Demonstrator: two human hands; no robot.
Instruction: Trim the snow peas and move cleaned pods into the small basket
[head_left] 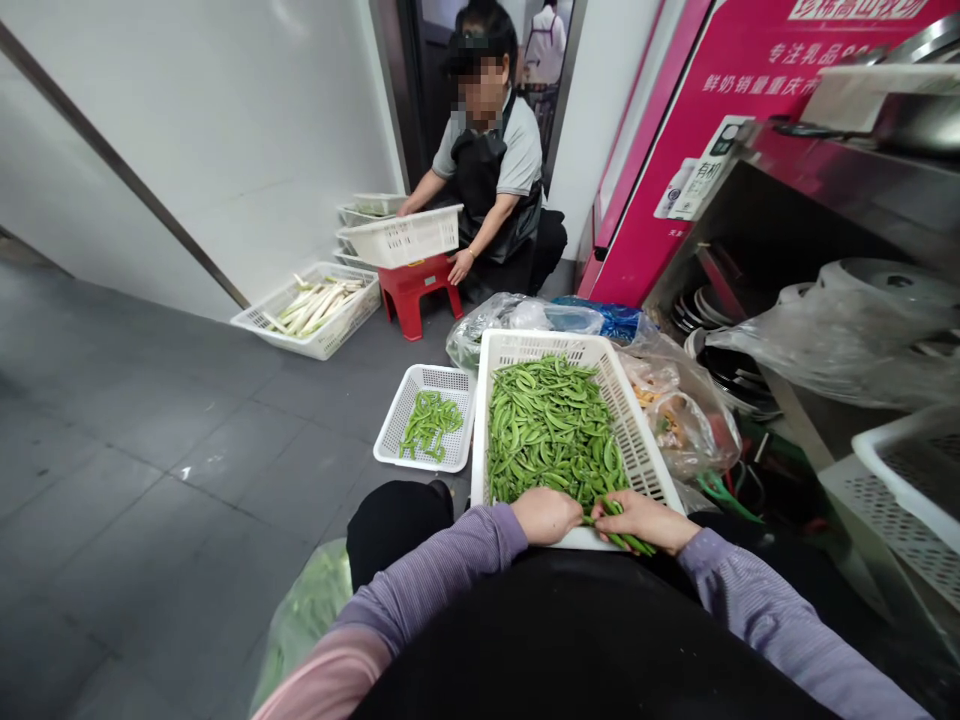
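Observation:
Green pea pods (555, 420) fill most of a large white slotted basket (491, 345) in front of me. My right hand (637, 518) is closed around several pods, whose ends stick out below the fingers over the near rim. Close beside it, my left hand (551, 515) is closed in a pinch at the tip of one pod, its fingertips partly hidden. To the left stands a smaller white basket (384, 440) on the floor, with a small heap of pods (431, 425) in it.
Ahead, a person (487, 160) crouches, touching a white basket (405, 237) on a red stool (420, 290). Another basket (322, 345) holds pale stalks. Plastic bags (686, 430) lie right of my basket, beside a metal shelf (810, 430). A green bag (307, 610) is at lower left.

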